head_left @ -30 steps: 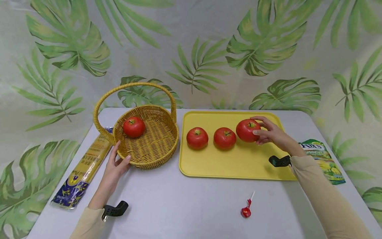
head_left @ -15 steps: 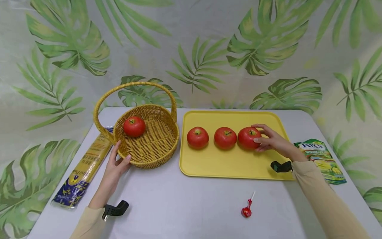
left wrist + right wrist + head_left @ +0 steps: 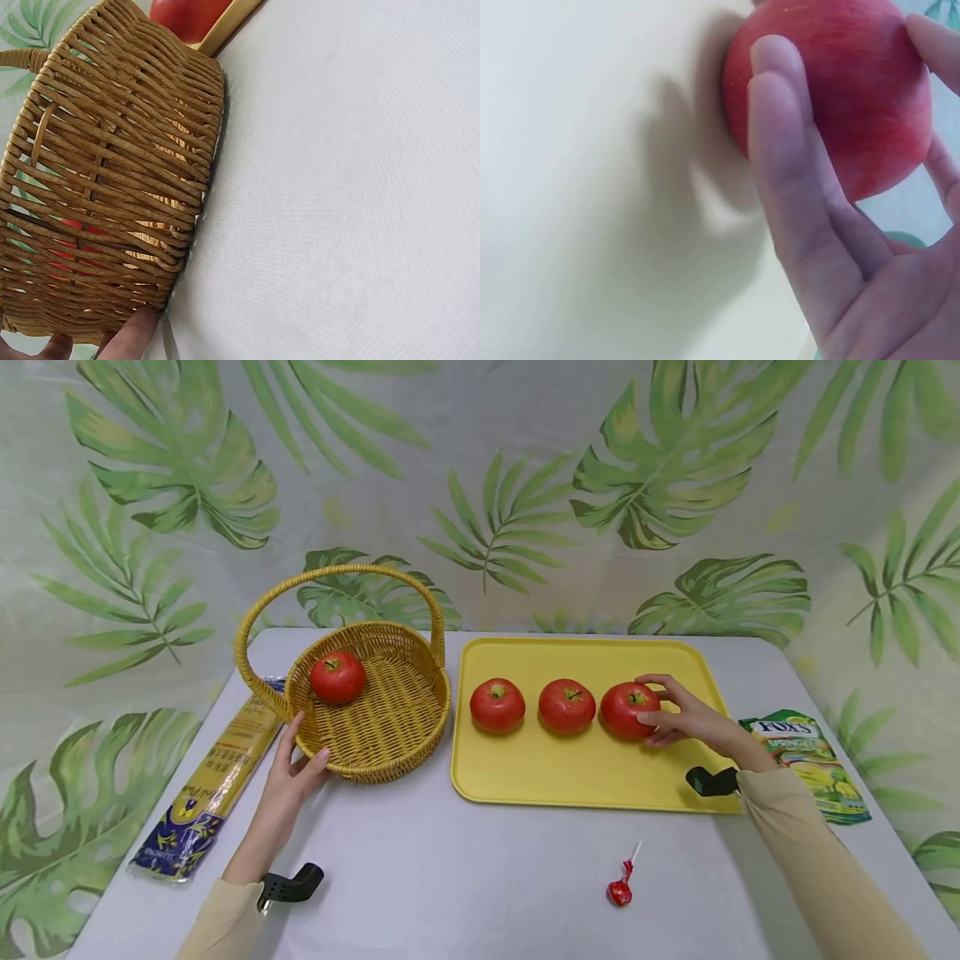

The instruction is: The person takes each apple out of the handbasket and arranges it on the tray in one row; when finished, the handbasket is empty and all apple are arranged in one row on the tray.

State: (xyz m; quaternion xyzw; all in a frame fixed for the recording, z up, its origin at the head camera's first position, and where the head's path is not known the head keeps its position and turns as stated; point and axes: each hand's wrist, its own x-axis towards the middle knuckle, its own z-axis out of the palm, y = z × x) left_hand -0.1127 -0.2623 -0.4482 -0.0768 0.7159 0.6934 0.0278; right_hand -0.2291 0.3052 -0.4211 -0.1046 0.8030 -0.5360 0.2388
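Note:
My right hand [image 3: 684, 720] holds a red apple [image 3: 628, 710] at the right end of a row of three on the yellow tray [image 3: 570, 785]. In the right wrist view, its fingers and thumb spread around that apple [image 3: 855, 97], low over the tray. The other two, a middle apple [image 3: 567, 706] and a left apple [image 3: 497, 705], sit to its left. On the left stands a yellow wicker basket [image 3: 382, 718] with a tall handle and one apple [image 3: 337, 677] inside. My left hand [image 3: 288, 781] touches the basket's near left side, thumb and forefinger spread.
A long pack of spaghetti [image 3: 217, 768] lies left of the basket, partly beneath its handle. Right of the tray is a green Fox's candy bag [image 3: 810, 760], partly behind my right forearm. A red lollipop [image 3: 620, 889] lies on the white table [image 3: 450, 885] in front.
My right hand has lowered the apple onto the tray, bringing it in line beside the middle one, and it has shifted slightly right. The left hand and basket stay put.

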